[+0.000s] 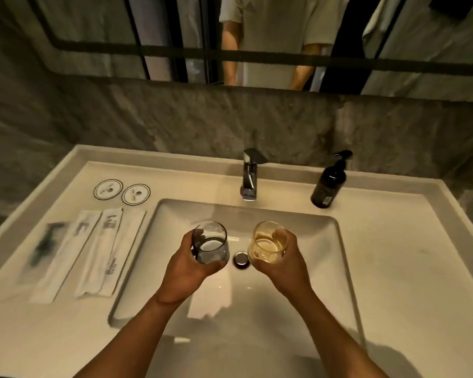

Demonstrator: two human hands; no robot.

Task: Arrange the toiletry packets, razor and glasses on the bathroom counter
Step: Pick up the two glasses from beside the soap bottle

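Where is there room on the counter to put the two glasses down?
Most bare room is the right side of the counter, between the sink and the edge, below the dark bottle. The left is crowded with packets and coasters.

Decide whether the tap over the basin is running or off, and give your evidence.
Off. No water falls from the tap and the basin below looks dry around the drain.

arms: both bare to the frame edge, no sleeves
left hand [187,264]: no rings, no watch seen
right hand [283,264]: no rings, no watch seen
mirror: pale short-sleeved top
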